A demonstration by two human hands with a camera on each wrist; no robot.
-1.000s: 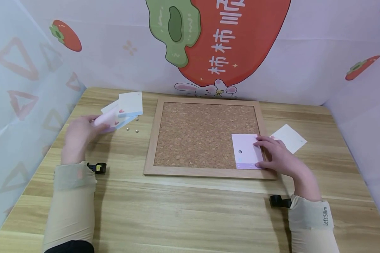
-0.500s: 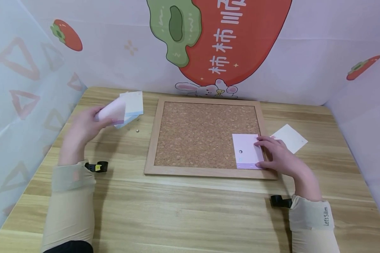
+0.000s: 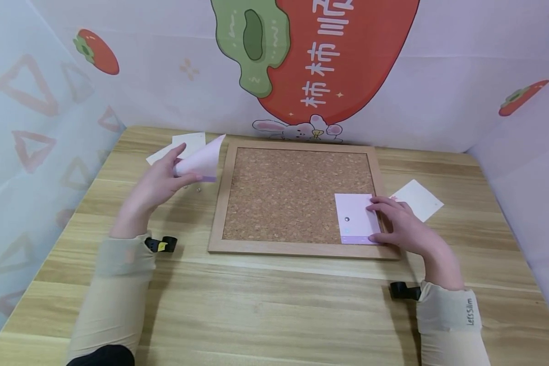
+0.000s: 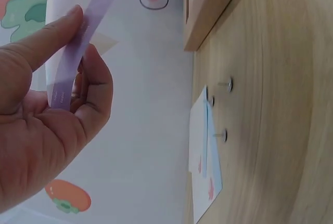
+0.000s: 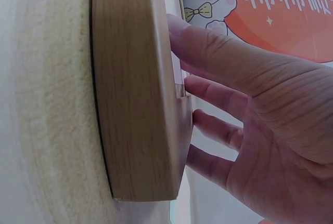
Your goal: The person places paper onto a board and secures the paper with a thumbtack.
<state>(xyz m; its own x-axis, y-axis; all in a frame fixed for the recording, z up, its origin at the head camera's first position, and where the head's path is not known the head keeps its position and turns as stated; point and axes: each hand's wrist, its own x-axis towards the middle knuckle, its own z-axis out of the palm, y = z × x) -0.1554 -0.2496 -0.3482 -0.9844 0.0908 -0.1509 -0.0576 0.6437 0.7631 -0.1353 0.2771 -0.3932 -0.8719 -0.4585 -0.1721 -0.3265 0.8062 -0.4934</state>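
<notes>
My left hand (image 3: 155, 185) pinches a pale purple sheet of note paper (image 3: 203, 160), bent into a curve and raised off the table. In the left wrist view, the thumb lies on the darker purple band of the paper, with curled fingers behind it. A framed cork board (image 3: 293, 195) lies flat on the table. Another purple note (image 3: 354, 213), with a metal pushpin (image 3: 346, 219) through it, sits in the board's lower right corner. My right hand (image 3: 404, 221) rests there, its thumb and fingertips spread along the note's right edge and the wooden frame.
Several white-and-blue notes (image 3: 189, 142) lie at the back left, partly behind my left hand. Loose pushpins (image 4: 230, 84) stand point-up near them. A white note (image 3: 418, 199) lies right of the board. A printed backdrop (image 3: 164, 91) rises behind the table (image 3: 265, 310).
My left hand has lifted the purple note off the pile at the left and carried it right, toward the board's left edge. My right hand has stayed in place.
</notes>
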